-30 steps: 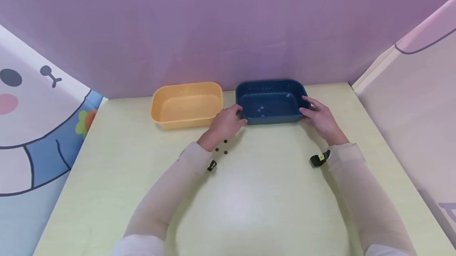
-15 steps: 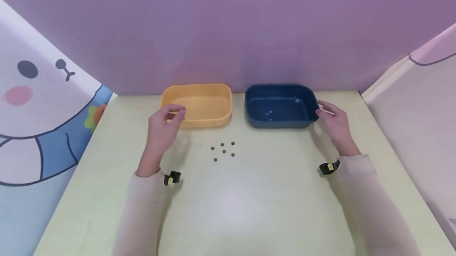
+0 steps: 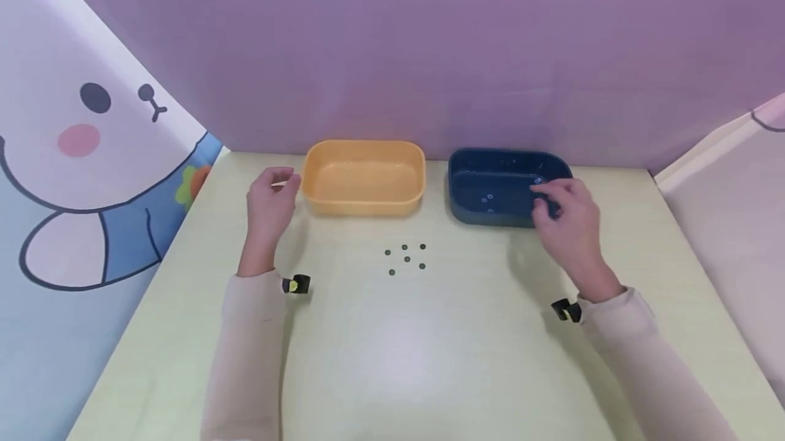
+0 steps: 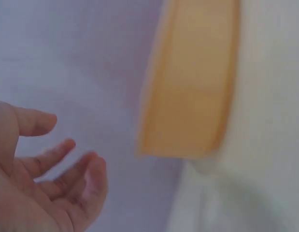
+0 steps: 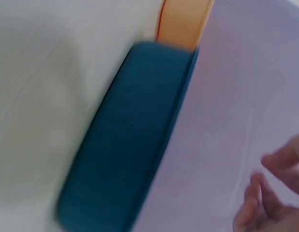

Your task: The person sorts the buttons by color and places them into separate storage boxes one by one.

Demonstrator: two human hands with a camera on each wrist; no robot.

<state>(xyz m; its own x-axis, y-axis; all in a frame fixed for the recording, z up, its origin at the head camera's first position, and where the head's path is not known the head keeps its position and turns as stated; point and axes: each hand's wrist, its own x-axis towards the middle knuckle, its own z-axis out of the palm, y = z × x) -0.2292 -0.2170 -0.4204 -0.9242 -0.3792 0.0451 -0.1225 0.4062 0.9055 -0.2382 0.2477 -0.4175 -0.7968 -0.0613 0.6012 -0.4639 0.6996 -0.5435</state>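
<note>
Where the worktop (image 3: 349, 345) ends on the left, a panel (image 3: 37, 332) printed with a pink-cheeked cartoon face stands just beyond its edge. Next comes the left hand (image 3: 270, 216), raised just beside the left end of the yellow tray (image 3: 362, 208). Its fingers are loosely bent, with a moderate gap to the thumb and nothing held; in the left wrist view the tray is blurred and apart from the fingertips. A black device (image 3: 300, 284) sits at the cuff of the pale left sleeve (image 3: 245, 359).

The yellow tray stands level, its far side near the purple backdrop (image 3: 392, 52). In front of its right half, apart from it, six small dark discs (image 3: 407, 259) lie on the worktop in a loose cluster, none touching another.

To the right, with a narrow space between, is the blue tray (image 3: 472, 215), also level. Four tiny pale rings (image 3: 490, 197) show on its floor: three grouped toward the near side, one by the far right.

The right hand (image 3: 570, 230) hangs above the blue tray's near right corner, thumb and forefinger bent toward each other with a small gap, nothing visible in them. A second black device (image 3: 566, 311) is at its cuff.
</note>
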